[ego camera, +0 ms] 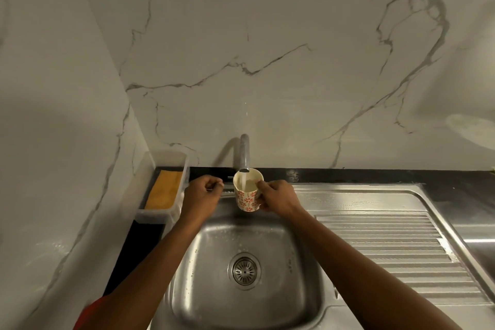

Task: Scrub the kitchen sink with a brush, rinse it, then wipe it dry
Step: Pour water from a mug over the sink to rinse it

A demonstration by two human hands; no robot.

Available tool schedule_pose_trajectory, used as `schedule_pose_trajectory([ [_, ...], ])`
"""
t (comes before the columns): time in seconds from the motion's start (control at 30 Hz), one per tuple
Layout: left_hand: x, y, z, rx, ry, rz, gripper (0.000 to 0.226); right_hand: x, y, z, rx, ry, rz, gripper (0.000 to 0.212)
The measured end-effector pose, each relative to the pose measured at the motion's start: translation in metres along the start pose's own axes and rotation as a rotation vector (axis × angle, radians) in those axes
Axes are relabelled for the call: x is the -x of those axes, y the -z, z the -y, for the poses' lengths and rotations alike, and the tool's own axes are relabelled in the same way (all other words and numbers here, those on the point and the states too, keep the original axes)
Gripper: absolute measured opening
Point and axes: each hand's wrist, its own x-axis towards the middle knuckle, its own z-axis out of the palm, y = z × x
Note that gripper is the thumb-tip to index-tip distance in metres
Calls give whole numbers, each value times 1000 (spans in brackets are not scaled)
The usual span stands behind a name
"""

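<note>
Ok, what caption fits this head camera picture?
A cup fills under the running tap, held by the right hand above the sink.

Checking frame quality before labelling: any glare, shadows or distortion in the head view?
Head view: dim, warm light; wide-angle distortion bows the marble wall; the faucet casts a soft shadow on that wall to its left; mild sheen on the drainboard; cup and sink fairly sharp, corners softer.

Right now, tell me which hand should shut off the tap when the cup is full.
Left, probably. The left hand is already beside the base of the tap, fingers curled there. The right hand grips the cup under the stream and is busy.
</note>
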Motion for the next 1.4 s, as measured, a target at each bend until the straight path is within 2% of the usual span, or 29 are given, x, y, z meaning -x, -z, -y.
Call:
schedule_pose_trajectory([
  [0.1, -1, 0, 0, -4, 7, 4, 11, 3, -2, -4, -20, 13, -7, 33],
  [0.3, -2, -3, 1, -18, 7, 17, 13, 7, -4, -11, -32, -22, -6, 40],
  [0.7, 0, -4, 3, -29, 6, 12, 12, 15, -9, -7, -49, -30, 5, 36],
  [1.4, 0, -7, 9, -57, -13, 24, 11, 16, -13, -17, -19, -27, -16, 42],
])
